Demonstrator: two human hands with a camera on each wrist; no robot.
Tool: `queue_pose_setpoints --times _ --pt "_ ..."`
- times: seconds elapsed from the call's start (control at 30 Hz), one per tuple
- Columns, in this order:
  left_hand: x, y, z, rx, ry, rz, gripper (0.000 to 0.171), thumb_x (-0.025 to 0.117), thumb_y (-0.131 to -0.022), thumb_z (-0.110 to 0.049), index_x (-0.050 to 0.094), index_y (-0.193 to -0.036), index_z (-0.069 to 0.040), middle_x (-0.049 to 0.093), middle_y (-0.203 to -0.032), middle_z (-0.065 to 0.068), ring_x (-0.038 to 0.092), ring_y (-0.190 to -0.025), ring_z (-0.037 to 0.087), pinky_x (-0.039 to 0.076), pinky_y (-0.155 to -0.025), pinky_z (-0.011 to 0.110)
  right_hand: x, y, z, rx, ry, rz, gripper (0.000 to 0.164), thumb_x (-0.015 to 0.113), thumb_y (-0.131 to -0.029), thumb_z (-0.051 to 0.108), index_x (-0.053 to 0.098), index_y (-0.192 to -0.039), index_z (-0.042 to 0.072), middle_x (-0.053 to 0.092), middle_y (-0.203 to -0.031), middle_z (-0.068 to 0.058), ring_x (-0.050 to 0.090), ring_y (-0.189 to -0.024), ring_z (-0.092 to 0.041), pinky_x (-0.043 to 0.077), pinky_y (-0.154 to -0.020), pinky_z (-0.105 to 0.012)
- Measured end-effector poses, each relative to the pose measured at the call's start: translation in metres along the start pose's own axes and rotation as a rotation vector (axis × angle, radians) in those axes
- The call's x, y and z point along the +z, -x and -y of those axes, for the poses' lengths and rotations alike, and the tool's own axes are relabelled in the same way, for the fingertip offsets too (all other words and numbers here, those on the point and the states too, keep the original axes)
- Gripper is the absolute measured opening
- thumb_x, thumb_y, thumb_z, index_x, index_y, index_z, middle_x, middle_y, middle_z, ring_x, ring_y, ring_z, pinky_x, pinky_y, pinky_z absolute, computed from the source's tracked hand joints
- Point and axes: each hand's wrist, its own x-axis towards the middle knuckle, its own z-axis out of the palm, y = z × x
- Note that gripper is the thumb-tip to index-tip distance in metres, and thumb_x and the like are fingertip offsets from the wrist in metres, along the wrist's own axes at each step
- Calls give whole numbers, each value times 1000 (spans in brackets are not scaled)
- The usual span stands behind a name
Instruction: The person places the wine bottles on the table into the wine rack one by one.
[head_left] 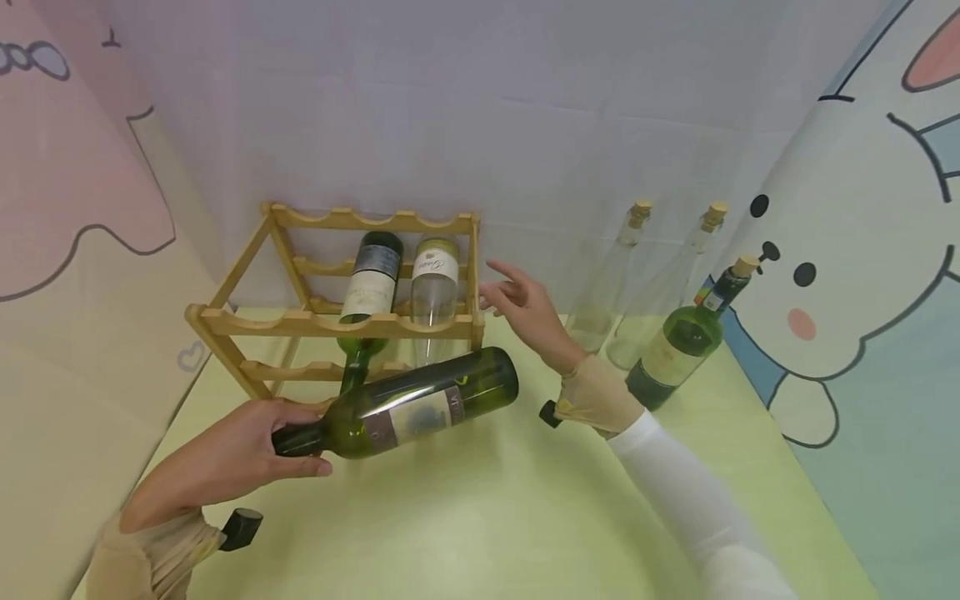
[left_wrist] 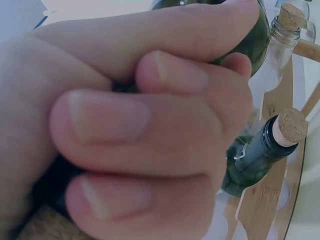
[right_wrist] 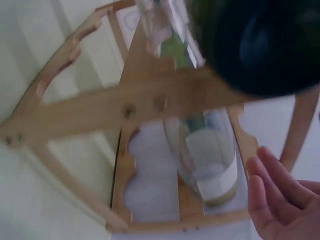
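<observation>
My left hand (head_left: 243, 450) grips the neck of a green wine bottle (head_left: 420, 412), with fingers curled round it in the left wrist view. The bottle is held nearly level, base to the right and slightly raised, across the front of a wooden wine rack (head_left: 255, 323). My right hand (head_left: 532, 321) is beside the rack's right end post, fingers extended and holding nothing. In the rack's upper level lie a labelled green bottle (head_left: 371, 287) and a clear bottle (head_left: 434, 292), both neck toward me. Their corks (left_wrist: 291, 125) show in the left wrist view.
Right of the rack, two clear corked bottles (head_left: 596, 304) (head_left: 648, 308) stand at the back of the pale green table (head_left: 465, 533). A green corked bottle (head_left: 675, 354) stands in front of them. Cartoon-printed cloth (head_left: 847, 292) hangs at the sides.
</observation>
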Motion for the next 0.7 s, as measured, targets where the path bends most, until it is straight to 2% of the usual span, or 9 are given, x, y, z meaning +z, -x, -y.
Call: queue_pose_setpoints --times 0.1,0.2,0.33,0.53,0.63,0.7 --pt "0 3 1 -17 -2 -4 61 67 -81 -65 69 -125 -23 65 -105 -13 53 -76 4 43 -66 23 13 -4 5 -1 -25 -43 60 65 -97 34 46 -149 9 67 -114 -9 64 -100 -20 48 -87 -39" --pt "-2 6 2 -36 3 6 51 68 -81 -64 71 -113 -25 61 -88 -11 50 -71 4 42 -61 23 20 -6 4 -15 -60 -90 56 68 -96 24 51 -144 2 68 -109 -10 65 -98 -21 49 -87 -36" --pt "-2 12 3 -46 5 13 42 68 -83 -62 69 -101 -25 56 -79 -10 49 -66 3 42 -58 23 21 -7 3 -32 -80 -108 51 67 -96 19 53 -141 2 69 -107 -14 66 -96 -20 49 -88 -33" --pt "-3 20 7 -55 1 9 40 68 -85 -58 69 -105 -24 58 -79 -13 50 -65 1 42 -57 22 21 -6 1 -30 -100 -116 51 66 -97 16 51 -143 2 67 -110 -20 66 -94 -15 49 -88 -32" --pt "-3 25 9 -65 18 8 35 69 -86 -56 68 -101 -24 58 -77 -13 50 -66 2 43 -58 23 23 -7 1 -32 -114 -124 51 67 -96 16 51 -143 3 66 -112 -22 65 -94 -16 49 -87 -33" --pt "-3 28 10 -79 32 12 37 69 -86 -55 69 -104 -23 60 -79 -13 51 -66 2 43 -58 23 23 -7 2 -29 -121 -126 51 67 -96 16 51 -143 4 66 -112 -22 66 -94 -17 49 -87 -33"
